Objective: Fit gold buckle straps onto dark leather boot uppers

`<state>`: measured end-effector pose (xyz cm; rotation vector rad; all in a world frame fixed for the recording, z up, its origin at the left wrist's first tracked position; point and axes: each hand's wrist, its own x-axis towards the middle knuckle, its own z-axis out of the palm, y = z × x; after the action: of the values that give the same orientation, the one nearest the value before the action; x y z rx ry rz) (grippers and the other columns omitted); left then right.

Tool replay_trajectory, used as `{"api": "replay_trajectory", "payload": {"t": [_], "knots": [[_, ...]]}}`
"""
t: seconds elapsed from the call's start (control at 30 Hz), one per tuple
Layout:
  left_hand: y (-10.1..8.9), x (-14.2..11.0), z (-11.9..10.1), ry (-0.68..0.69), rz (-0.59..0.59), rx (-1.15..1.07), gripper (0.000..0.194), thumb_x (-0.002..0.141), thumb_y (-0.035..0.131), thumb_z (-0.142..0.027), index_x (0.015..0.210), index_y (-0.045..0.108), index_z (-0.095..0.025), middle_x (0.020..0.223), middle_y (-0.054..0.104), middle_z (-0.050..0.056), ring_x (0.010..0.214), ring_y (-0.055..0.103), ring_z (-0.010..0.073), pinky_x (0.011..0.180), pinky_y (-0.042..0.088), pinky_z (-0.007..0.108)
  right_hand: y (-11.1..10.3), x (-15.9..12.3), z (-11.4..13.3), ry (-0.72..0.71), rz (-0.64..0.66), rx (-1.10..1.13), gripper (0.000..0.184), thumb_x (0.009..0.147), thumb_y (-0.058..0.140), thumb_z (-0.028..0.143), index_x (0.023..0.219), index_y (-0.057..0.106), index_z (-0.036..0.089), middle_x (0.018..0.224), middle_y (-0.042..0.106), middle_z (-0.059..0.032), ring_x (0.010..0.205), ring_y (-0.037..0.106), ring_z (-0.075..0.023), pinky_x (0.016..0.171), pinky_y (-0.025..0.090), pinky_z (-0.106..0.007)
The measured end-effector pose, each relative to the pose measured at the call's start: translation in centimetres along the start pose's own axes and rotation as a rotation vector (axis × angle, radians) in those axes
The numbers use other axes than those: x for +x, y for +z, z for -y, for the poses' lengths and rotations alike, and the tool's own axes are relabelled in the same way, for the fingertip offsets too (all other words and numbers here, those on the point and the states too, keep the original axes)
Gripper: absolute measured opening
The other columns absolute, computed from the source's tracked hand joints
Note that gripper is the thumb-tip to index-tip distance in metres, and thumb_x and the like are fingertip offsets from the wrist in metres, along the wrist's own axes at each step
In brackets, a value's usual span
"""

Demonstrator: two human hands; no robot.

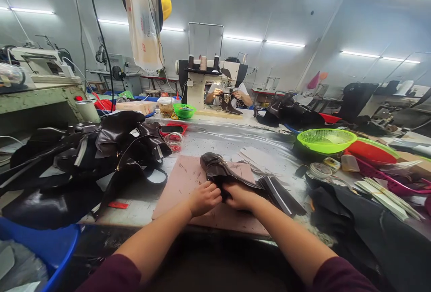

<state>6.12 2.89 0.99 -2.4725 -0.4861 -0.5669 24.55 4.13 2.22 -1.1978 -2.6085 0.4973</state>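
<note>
A dark brown leather shoe upper (218, 168) lies on a pinkish work board (183, 175), its rounded end pointing away from me. Both of my hands are at its near edge. My left hand (206, 197) is closed, fingers curled, pinching the upper's edge from the left. From the other side my right hand (239, 196) grips the same edge, its fingertips partly hidden by the leather. Just right of it lie dark leather strips (279, 193) with a pale line, and behind them white paper-like pieces (261, 159).
A heap of dark leather pieces (114, 143) covers the left side, above a blue tub (63, 247). Green basket (326, 139), tape rolls (319, 170) and black material (363, 224) sit at right. Across the table, a person's hands (218, 93) work at a sewing machine (197, 87).
</note>
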Motion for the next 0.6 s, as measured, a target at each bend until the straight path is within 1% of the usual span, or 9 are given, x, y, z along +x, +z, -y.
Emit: {"api": "replay_trajectory", "payload": {"t": [0.1, 0.2, 0.27, 0.33, 0.4, 0.43, 0.47, 0.53, 0.6], "knots": [[-0.4, 0.5, -0.4, -0.009, 0.011, 0.007, 0.023, 0.082, 0.041, -0.009, 0.063, 0.05, -0.017, 0.065, 0.052, 0.001, 0.063, 0.046, 0.0153, 0.06, 0.035, 0.03, -0.6, -0.1, -0.2, 0.104, -0.126, 0.071, 0.011, 0.063, 0.045, 0.016, 0.071, 0.052, 0.016, 0.066, 0.056, -0.0044, 0.063, 0.05, -0.0181, 0.061, 0.038, -0.029], [-0.9, 1.2, -0.3, -0.032, 0.037, -0.001, 0.022, 0.083, 0.039, -0.008, 0.066, 0.051, -0.018, 0.068, 0.054, 0.001, 0.067, 0.049, 0.0153, 0.07, 0.038, 0.031, -1.2, 0.2, -0.4, 0.214, -0.297, 0.166, 0.019, 0.067, 0.034, 0.017, 0.076, 0.05, 0.016, 0.071, 0.056, -0.0063, 0.069, 0.051, -0.0195, 0.066, 0.04, -0.031], [-1.2, 1.8, -0.2, -0.084, 0.068, -0.008, 0.02, 0.082, 0.04, -0.008, 0.067, 0.051, -0.018, 0.07, 0.056, 0.002, 0.067, 0.051, 0.0158, 0.072, 0.039, 0.032, -1.3, 0.5, -0.2, 0.256, -0.378, 0.241, 0.024, 0.068, 0.028, 0.018, 0.079, 0.05, 0.015, 0.077, 0.057, -0.007, 0.074, 0.051, -0.0198, 0.069, 0.041, -0.032], [-1.2, 2.4, -0.3, -0.187, 0.109, -0.012, 0.016, 0.08, 0.042, -0.009, 0.07, 0.051, -0.016, 0.067, 0.056, 0.004, 0.062, 0.051, 0.0172, 0.064, 0.041, 0.033, -1.1, 0.7, 0.3, 0.27, -0.411, 0.314, 0.025, 0.068, 0.027, 0.02, 0.079, 0.049, 0.016, 0.077, 0.058, -0.006, 0.076, 0.052, -0.0194, 0.071, 0.042, -0.031], [-1.1, 2.8, -0.7, -0.29, 0.153, -0.021, 0.011, 0.078, 0.043, -0.009, 0.074, 0.053, -0.014, 0.062, 0.056, 0.005, 0.055, 0.05, 0.0183, 0.054, 0.039, 0.032, -0.7, 0.8, 0.8, 0.279, -0.424, 0.374, 0.024, 0.067, 0.028, 0.021, 0.078, 0.049, 0.017, 0.077, 0.058, -0.0053, 0.077, 0.053, -0.0192, 0.072, 0.043, -0.031], [-0.9, 2.9, -1.1, -0.316, 0.174, -0.033, 0.011, 0.078, 0.044, -0.008, 0.077, 0.054, -0.012, 0.06, 0.056, 0.005, 0.053, 0.051, 0.0186, 0.052, 0.039, 0.032, -0.6, 0.8, 1.0, 0.29, -0.433, 0.398, 0.025, 0.068, 0.028, 0.022, 0.079, 0.049, 0.016, 0.079, 0.058, -0.0056, 0.078, 0.053, -0.0191, 0.073, 0.044, -0.031], [-0.6, 2.9, -1.5, -0.32, 0.194, -0.05, 0.012, 0.077, 0.044, -0.008, 0.078, 0.055, -0.012, 0.059, 0.057, 0.005, 0.053, 0.051, 0.0189, 0.052, 0.039, 0.032, -0.4, 0.7, 1.3, 0.307, -0.444, 0.419, 0.027, 0.069, 0.026, 0.022, 0.081, 0.049, 0.016, 0.08, 0.058, -0.0062, 0.078, 0.053, -0.0191, 0.072, 0.044, -0.031], [0.0, 2.8, -2.6, -0.276, 0.235, -0.101, 0.011, 0.075, 0.048, -0.008, 0.075, 0.057, -0.013, 0.059, 0.058, 0.005, 0.058, 0.054, 0.0194, 0.056, 0.042, 0.033, -0.3, 0.5, 1.6, 0.347, -0.464, 0.446, 0.031, 0.072, 0.022, 0.021, 0.088, 0.048, 0.014, 0.085, 0.058, -0.008, 0.08, 0.054, -0.0194, 0.071, 0.045, -0.031], [0.9, 2.6, -3.9, -0.227, 0.269, -0.157, 0.008, 0.075, 0.053, -0.015, 0.073, 0.06, -0.014, 0.067, 0.063, 0.008, 0.068, 0.057, 0.0213, 0.063, 0.044, 0.033, -0.1, 0.2, 2.0, 0.358, -0.447, 0.459, 0.033, 0.074, 0.022, 0.02, 0.092, 0.049, 0.015, 0.089, 0.059, -0.0081, 0.083, 0.054, -0.0196, 0.073, 0.045, -0.032]]}}
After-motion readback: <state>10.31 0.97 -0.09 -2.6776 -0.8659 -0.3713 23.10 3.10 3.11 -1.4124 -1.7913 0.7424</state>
